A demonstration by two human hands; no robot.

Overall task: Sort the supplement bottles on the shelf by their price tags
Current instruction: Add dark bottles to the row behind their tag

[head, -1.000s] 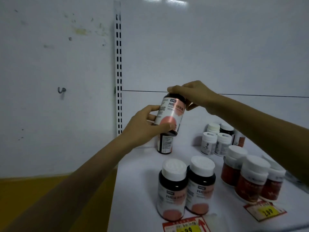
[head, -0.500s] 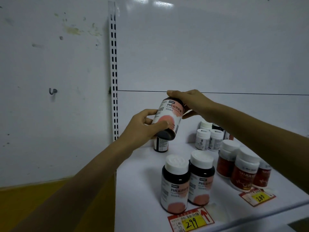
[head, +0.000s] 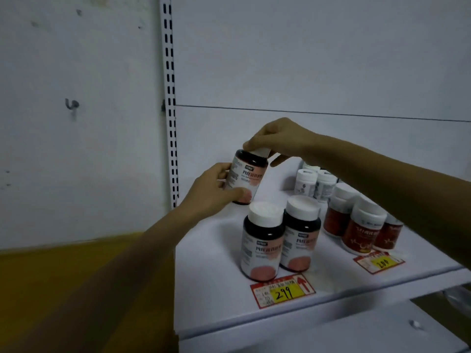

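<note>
A dark bottle with a pink-and-white label [head: 246,178] is held tilted at the back left of the white shelf [head: 216,296]. My left hand [head: 212,191] grips its side and base, and my right hand [head: 277,140] pinches its white cap from above. Whether its base touches the shelf I cannot tell. Two matching bottles [head: 262,242] [head: 300,233] stand upright in front, behind a red-and-yellow price tag reading 299 [head: 283,291]. The dark bottle seen earlier behind the held one is hidden now.
Red bottles with white caps [head: 362,231] stand at the right behind a second price tag [head: 379,262]. Small white bottles [head: 314,183] sit further back. A slotted upright rail [head: 170,103] borders the shelf's left side, with a white wall and a yellow band beyond it.
Both hands have lowered the held bottle toward the back left of the shelf. The view has also shifted downward, showing more of the shelf front.
</note>
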